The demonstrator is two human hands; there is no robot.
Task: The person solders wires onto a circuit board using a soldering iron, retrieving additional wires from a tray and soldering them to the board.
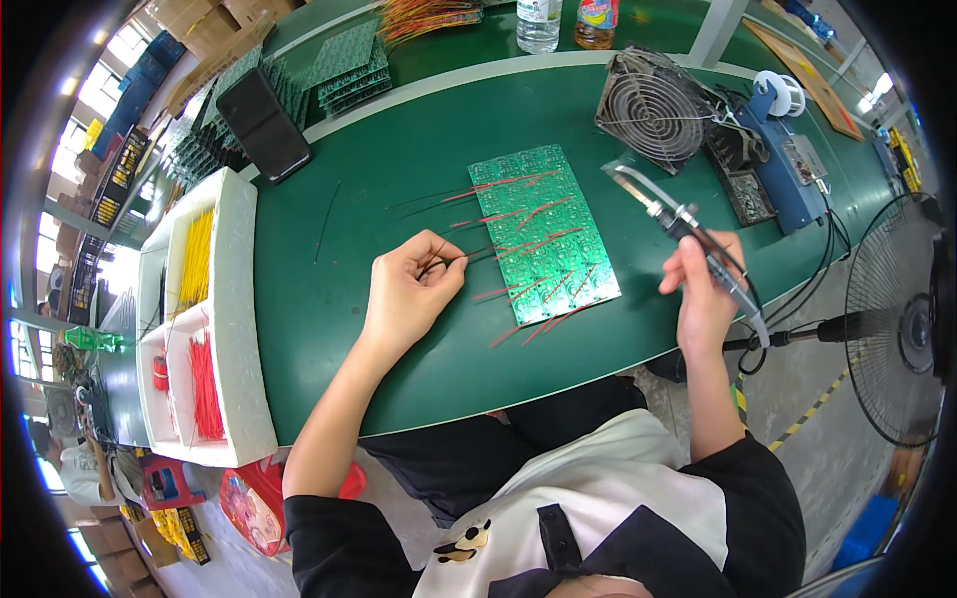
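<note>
Left hand (415, 287) curled, pinching dark wire (433, 265) beside circuit board (588, 254), right hand (706, 294) gripping tilted soldering iron (680, 224)

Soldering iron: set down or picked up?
Picked up: the right hand grips the soldering iron, its tip right of the circuit board.

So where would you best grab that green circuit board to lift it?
Probably by the right long edge of the circuit board, pinched from the person's right: it lies flat, with red wires overhanging its left and lower edges, while none seem to cross that side. The right hand holds a soldering iron, so it would likely need freeing first.
</note>
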